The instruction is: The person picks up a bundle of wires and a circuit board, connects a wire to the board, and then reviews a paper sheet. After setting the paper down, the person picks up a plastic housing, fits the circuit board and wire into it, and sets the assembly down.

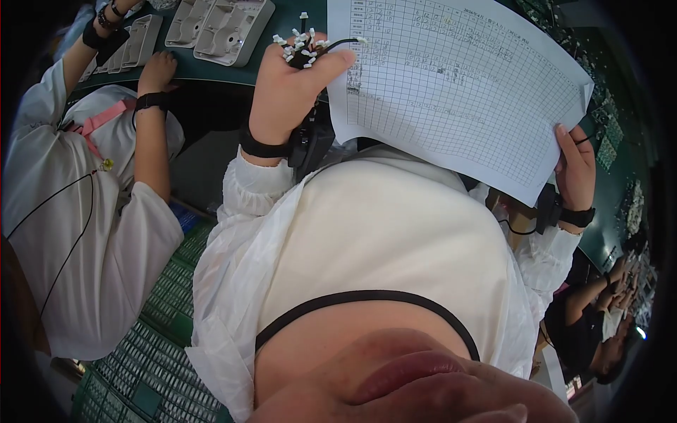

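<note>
**Gridded paper sheet (451,106) at your right hand (578,169), wire bundle (305,53) in your left hand (293,88)**

The gridded paper sheet is raised in front of your chest, with a printed heading along its far edge and handwritten entries in many cells, most too small to read. Its writing stands upright to you; its long axis runs left to right, sloping down toward the right, and the picture cuts off its upper left.

Your right hand pinches the lower right edge, thumb on the printed face. Your left hand closes around the wire bundle, whose white connectors fan out above the fist. One black wire points straight away from you; another bends right across the sheet's left edge. Your left thumb overlaps that edge, but you cannot tell whether it grips the paper.

Beyond your left hand, white plastic housings (236,32) lie on the dark green table (310,17). A co-worker's hand (159,70) rests near them. Green slatted trays (166,359) sit at lower left; small parts (632,204) cover the table's right side.
</note>
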Motion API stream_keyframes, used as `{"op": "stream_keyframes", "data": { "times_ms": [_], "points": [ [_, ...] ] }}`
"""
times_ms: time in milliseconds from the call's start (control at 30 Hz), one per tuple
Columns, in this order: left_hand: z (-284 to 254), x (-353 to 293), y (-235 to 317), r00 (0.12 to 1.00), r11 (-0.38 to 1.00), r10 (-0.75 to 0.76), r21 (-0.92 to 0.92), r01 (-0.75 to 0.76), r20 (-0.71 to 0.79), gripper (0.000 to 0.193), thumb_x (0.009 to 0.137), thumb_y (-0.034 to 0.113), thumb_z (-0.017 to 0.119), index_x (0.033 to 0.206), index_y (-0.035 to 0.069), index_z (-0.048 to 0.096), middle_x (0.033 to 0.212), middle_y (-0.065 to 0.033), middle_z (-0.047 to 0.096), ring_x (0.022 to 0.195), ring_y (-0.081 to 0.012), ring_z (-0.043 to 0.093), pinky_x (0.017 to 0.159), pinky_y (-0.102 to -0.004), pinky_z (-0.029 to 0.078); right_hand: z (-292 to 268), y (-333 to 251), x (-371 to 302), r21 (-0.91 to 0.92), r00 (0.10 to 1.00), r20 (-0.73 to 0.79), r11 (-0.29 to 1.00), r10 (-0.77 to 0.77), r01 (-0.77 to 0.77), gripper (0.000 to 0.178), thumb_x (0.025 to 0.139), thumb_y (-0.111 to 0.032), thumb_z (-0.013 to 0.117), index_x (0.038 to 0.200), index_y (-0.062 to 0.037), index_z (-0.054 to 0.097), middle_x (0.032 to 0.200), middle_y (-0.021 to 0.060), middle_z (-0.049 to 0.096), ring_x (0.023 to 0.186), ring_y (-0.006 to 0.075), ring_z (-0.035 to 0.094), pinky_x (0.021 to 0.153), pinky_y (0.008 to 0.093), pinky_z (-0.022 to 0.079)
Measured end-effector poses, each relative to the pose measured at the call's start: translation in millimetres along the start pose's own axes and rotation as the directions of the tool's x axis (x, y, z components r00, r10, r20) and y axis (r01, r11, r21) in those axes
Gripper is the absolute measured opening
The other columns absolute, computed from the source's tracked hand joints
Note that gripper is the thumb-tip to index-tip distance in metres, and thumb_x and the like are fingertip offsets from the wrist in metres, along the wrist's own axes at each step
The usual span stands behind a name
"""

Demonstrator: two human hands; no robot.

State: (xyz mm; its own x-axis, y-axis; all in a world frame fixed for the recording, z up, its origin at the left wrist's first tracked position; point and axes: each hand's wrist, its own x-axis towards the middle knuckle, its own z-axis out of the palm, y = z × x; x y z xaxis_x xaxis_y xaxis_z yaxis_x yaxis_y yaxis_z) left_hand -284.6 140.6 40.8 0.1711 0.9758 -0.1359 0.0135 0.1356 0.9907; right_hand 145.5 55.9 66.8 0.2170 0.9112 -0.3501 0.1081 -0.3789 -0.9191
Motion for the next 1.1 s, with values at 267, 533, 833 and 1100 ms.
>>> {"op": "stream_keyframes", "data": {
  "times_ms": [267, 533, 833, 1100],
  "points": [
    [23.9, 1.7, 7.8, 1.0, 0.996, 0.0, -0.086, 0.0, 0.004, 0.018, 0.088, 0.017, 0.077, 0.086, 0.001, 0.07, 0.072, 0.0043, 0.062, 0.065, -0.0043, 0.051, 0.059, -0.0224, 0.039, -18.5, -4.2, -0.5, 0.005, 1.0, 0.005, 1.0, 0.011, -0.011, 0.031, 0.1, -0.02, 0.061, 0.124, 0.0002, 0.064, 0.093, -0.0019, 0.07, 0.059, -0.0017, 0.046, 0.051, 0.0153, 0.032],
    [29.4, 12.5, 14.1, 0.999, 1.0, -0.018, -0.022, 0.019, 0.036, 0.018, 0.089, 0.017, 0.076, 0.088, 0.0, 0.07, 0.073, 0.004, 0.063, 0.065, -0.0043, 0.052, 0.06, -0.022, 0.039, -32.1, -8.1, 11.3, -0.009, 1.0, 0.024, 1.0, 0.01, -0.01, 0.032, 0.101, -0.02, 0.061, 0.126, -0.0006, 0.063, 0.094, -0.0027, 0.07, 0.06, -0.0023, 0.046, 0.051, 0.0154, 0.031],
    [17.0, 14.2, 11.8, 0.999, 0.994, -0.046, -0.102, 0.048, 0.026, 0.019, 0.088, 0.017, 0.076, 0.082, 0.001, 0.067, 0.068, 0.0066, 0.056, 0.061, -0.0028, 0.046, 0.056, -0.0222, 0.034, -16.0, -11.2, 10.4, 0.037, 1.0, 0.005, 0.999, 0.015, -0.016, 0.025, 0.101, -0.02, 0.061, 0.119, -0.0022, 0.065, 0.084, -0.006, 0.066, 0.056, -0.0004, 0.043, 0.051, 0.0163, 0.031],
    [8.1, 2.8, 9.3, 0.999, 0.994, -0.035, -0.103, 0.036, 0.011, 0.02, 0.088, 0.016, 0.076, 0.078, 0.003, 0.065, 0.065, 0.0082, 0.051, 0.059, -0.0023, 0.041, 0.054, -0.0227, 0.03, -18.6, -9.4, -2.9, 0.041, 0.998, 0.063, 0.999, 0.013, -0.015, 0.026, 0.101, -0.019, 0.06, 0.12, -0.0016, 0.063, 0.092, -0.0023, 0.066, 0.063, 0.0023, 0.048, 0.058, 0.0171, 0.036]
  ]
}}
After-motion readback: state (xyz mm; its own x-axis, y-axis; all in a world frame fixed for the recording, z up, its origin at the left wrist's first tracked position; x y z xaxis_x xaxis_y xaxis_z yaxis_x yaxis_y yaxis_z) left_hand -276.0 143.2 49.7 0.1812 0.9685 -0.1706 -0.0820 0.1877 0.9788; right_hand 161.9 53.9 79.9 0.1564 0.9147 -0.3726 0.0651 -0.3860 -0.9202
